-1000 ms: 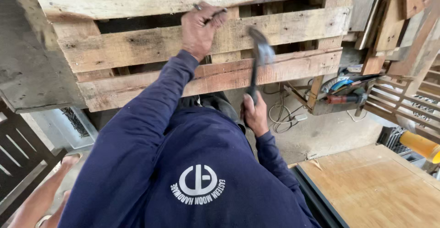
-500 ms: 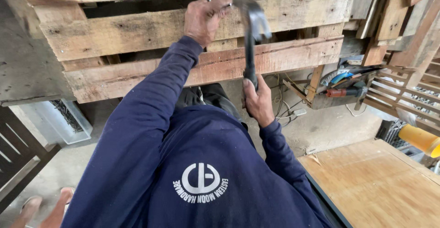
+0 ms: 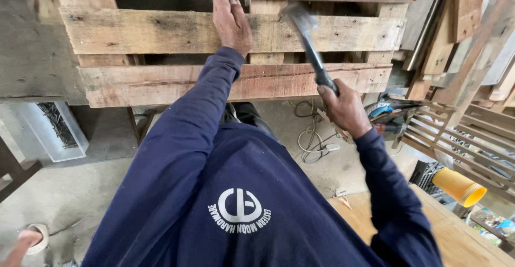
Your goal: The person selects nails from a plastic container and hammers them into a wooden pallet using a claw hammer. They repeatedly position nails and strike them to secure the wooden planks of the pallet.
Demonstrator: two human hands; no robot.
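Nailing looks underway: the left hand (image 3: 232, 17) pinches something unseen at the wooden pallet's (image 3: 161, 31) far top slat, the right hand (image 3: 343, 106) grips the raised hammer (image 3: 307, 36) just right of it, and a square blow clear of fingers seems due.

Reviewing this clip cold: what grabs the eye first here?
The hammer, raised in the right hand just right of centre, its head blurred against the wooden pallet that fills the top of the view. The left hand reaches up to the pallet's upper slat, fingers pinched at its top edge. Below, dark blue sleeves fill the foreground.
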